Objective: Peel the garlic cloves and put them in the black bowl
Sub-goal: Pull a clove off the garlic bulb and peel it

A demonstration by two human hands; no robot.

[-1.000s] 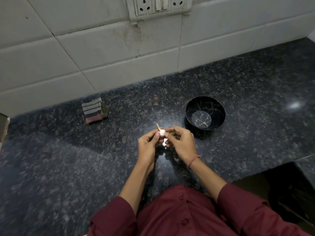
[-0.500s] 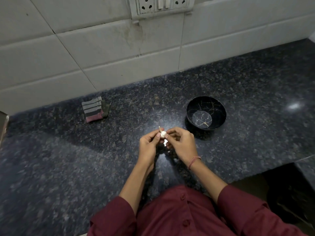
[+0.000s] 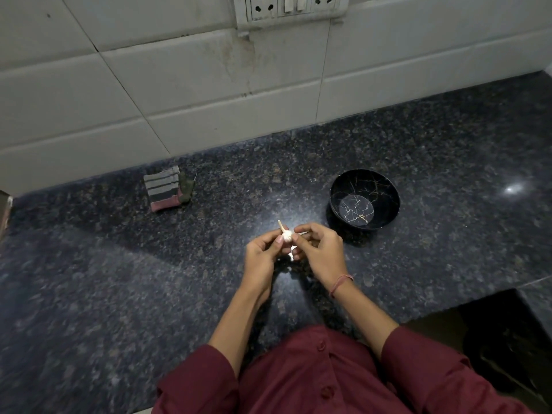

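Nearest to us is our dark red buttoned shirt (image 3: 313, 377), sleeves pushed up on both forearms. A pink thread band (image 3: 340, 283) sits on our right wrist. Above the dark speckled counter (image 3: 119, 294) our two hands meet. Our left hand (image 3: 263, 255) is curled around the garlic (image 3: 286, 236), pinching the small white bulb between thumb and fingertips with its dry stalk pointing up and away. Our right hand (image 3: 321, 252) has its fingers bent in against the bulb's right side, thumb and forefinger nipped on it; which bit of skin or clove they have, we cannot tell. A pale scrap shows just under the hands.

Beyond and to the right, near our right hand but apart from it, stands the black bowl (image 3: 385, 186) with thin gold veins; we see no cloves in it. Farther left lies a folded striped cloth (image 3: 162, 188). Behind rises the white tiled wall (image 3: 209, 94) with a socket plate (image 3: 291, 7) at the top.
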